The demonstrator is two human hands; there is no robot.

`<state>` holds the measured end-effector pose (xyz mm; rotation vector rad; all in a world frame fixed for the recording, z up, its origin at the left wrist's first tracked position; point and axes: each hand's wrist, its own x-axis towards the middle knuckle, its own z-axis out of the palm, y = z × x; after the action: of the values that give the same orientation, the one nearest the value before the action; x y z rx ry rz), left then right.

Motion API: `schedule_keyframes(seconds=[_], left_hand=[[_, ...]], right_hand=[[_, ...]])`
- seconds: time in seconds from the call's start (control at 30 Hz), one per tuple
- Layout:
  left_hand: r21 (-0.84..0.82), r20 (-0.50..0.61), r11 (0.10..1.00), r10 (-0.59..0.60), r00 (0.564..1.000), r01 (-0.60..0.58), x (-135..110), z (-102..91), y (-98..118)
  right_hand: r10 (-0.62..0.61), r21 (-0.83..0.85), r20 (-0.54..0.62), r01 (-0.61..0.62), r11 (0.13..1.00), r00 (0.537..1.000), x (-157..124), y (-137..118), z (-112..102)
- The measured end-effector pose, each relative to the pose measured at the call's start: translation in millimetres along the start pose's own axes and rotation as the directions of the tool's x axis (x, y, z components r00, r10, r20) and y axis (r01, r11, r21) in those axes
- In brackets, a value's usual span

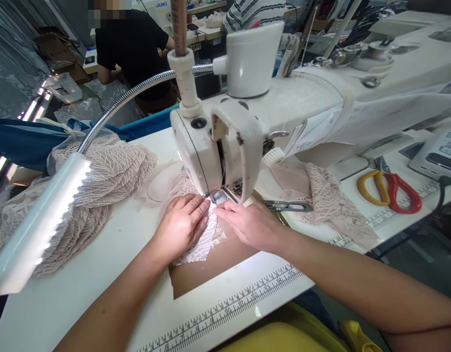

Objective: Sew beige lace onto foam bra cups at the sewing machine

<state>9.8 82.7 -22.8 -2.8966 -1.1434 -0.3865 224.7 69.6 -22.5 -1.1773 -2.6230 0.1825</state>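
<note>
My left hand (181,225) lies flat, fingers together, on a small piece of pale lace fabric (203,244) just left of the presser foot (218,196) of a white sewing machine (225,146). My right hand (249,224) rests on the right side, its fingertips pressing the lace edge close to the needle. The lace lies on a brown plate (211,266) set in the white table (101,274).
A pile of lace pieces (101,181) sits at the left under a lit LED gooseneck lamp (42,220). More lace (328,200), thread snips (287,206) and red-and-yellow scissors (390,190) lie at the right. Other people work behind the machine.
</note>
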Motion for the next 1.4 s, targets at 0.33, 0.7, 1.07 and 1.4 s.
schedule_keyframes(seconds=[0.33, 0.7, 1.07, 1.4], left_hand=[[-0.085, 0.026, 0.975, 0.210, 0.977, -0.207, -10, -2.1, -7], [-0.048, -0.023, 0.994, 0.100, 0.995, -0.101, -5, 4.4, 7], [-0.091, 0.048, 0.983, 0.162, 0.986, -0.157, -7, -6.2, 0], [-0.043, 0.106, 0.996, 0.082, 0.991, -0.078, -2, -6.4, -1]], right_hand=[[-0.050, -0.047, 0.019, 0.051, 0.998, 0.999, -5, 0, 1], [0.030, -0.116, 0.033, -0.026, 0.993, 0.999, -1, -2, 1], [-0.102, 0.019, 0.021, 0.102, 0.995, 0.995, -11, 4, -2], [-0.028, 0.011, 0.049, 0.027, 1.000, 0.998, -6, 1, -2]])
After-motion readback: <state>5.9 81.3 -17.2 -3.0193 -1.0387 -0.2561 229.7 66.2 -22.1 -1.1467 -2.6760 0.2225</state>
